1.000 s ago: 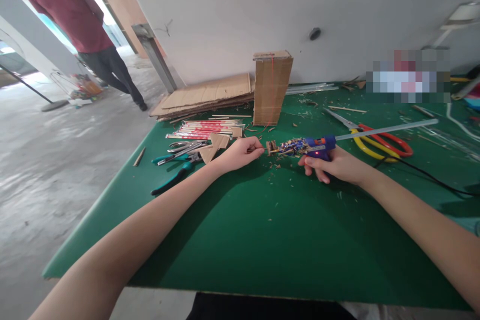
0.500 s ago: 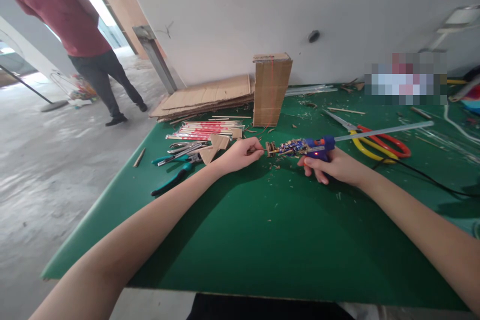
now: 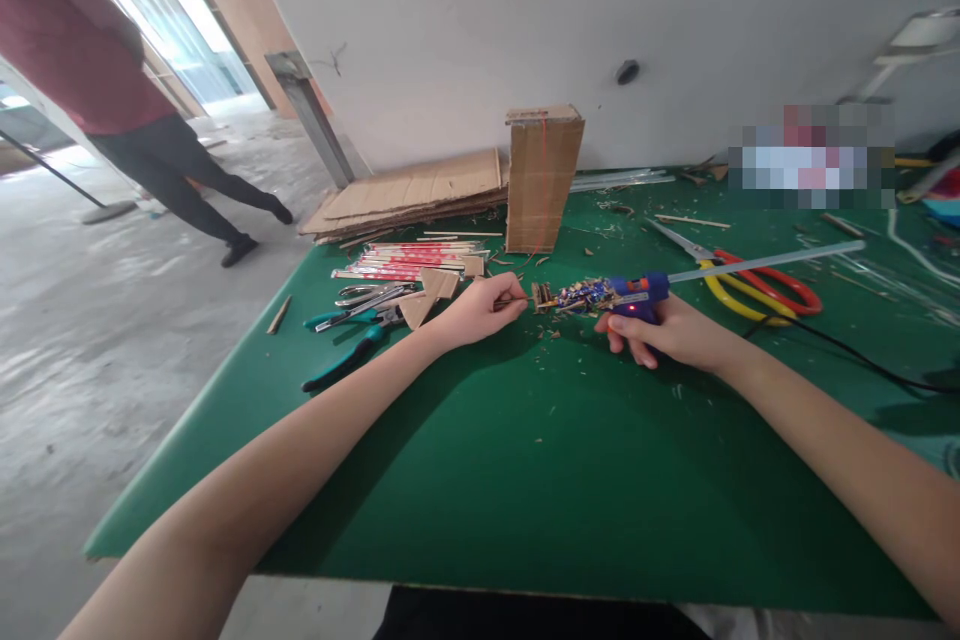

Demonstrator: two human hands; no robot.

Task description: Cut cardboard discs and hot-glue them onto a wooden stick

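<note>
My right hand (image 3: 667,332) is closed round the handle of a blue hot glue gun (image 3: 637,292), its red light lit and a long clear glue stick (image 3: 772,261) poking out of its back. Scraps cling to the front of the gun. Its nozzle points left, at or against a small brown cardboard piece (image 3: 538,298). My left hand (image 3: 489,308) pinches a thin wooden stick (image 3: 511,301) that runs toward that piece; whether the two are joined I cannot tell. Small shavings lie on the green table (image 3: 540,490) under the nozzle.
Left of my hand lie teal-handled pliers (image 3: 349,357), cardboard offcuts (image 3: 431,295) and packets of chopsticks (image 3: 405,260). A cardboard box (image 3: 544,182) stands behind, beside stacked cardboard sheets (image 3: 420,188). Large scissors (image 3: 750,285) and a black cord (image 3: 855,360) are at right. A person (image 3: 90,40) walks at far left.
The person in the background has stepped farther left. My hands, the glue gun and the stick have hardly moved.
</note>
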